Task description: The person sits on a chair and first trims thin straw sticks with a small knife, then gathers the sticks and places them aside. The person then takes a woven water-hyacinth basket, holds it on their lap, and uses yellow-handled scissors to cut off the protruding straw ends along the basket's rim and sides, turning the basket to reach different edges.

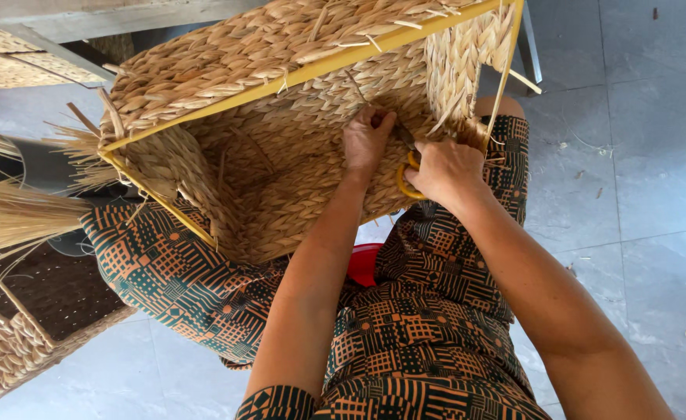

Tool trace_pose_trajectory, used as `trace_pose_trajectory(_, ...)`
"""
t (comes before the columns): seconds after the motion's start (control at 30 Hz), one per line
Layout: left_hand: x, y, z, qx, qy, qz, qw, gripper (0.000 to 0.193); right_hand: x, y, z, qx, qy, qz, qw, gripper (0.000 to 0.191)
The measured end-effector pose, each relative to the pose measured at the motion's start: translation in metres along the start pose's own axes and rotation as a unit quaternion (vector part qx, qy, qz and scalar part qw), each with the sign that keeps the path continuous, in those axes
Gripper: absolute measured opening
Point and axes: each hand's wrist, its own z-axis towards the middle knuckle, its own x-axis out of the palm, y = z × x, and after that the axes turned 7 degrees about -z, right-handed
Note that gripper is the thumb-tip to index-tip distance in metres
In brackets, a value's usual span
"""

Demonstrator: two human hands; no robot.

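Note:
A large woven straw basket (280, 155) with a yellow frame (312, 70) rests tilted on my lap, its opening facing me. Both my hands reach inside it. My left hand (366, 140) pinches a loose straw strand against the inner wall of the basket. My right hand (445, 171) grips yellow-handled scissors (405, 175), whose blades point at the spot where my left hand holds the strand. The blades are mostly hidden between my hands.
A bundle of loose straw (8, 214) sticks in from the left. Below it stands another woven basket (24, 327) on the grey tiled floor (638, 155). A red stool (364, 263) shows under my patterned clothes. More woven pieces lie at top left.

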Motion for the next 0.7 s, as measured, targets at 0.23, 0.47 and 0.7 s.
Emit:
trace_pose_trajectory(0.23,-0.004,-0.001,0.003,-0.024,0.024,-0.04,0.999,0.021,0.001,0.007,0.006,0.009,-0.01,-0.01,1.0,0.059)
trace_pose_trajectory(0.47,-0.006,-0.011,0.003,-0.048,0.02,-0.131,0.99,0.014,0.017,-0.004,0.015,-0.015,0.017,-0.013,1.0,0.043)
trace_pose_trajectory(0.7,-0.023,-0.007,0.007,-0.095,0.039,-0.186,0.977,0.01,0.025,-0.019,-0.009,-0.044,-0.078,0.048,0.995,0.057)
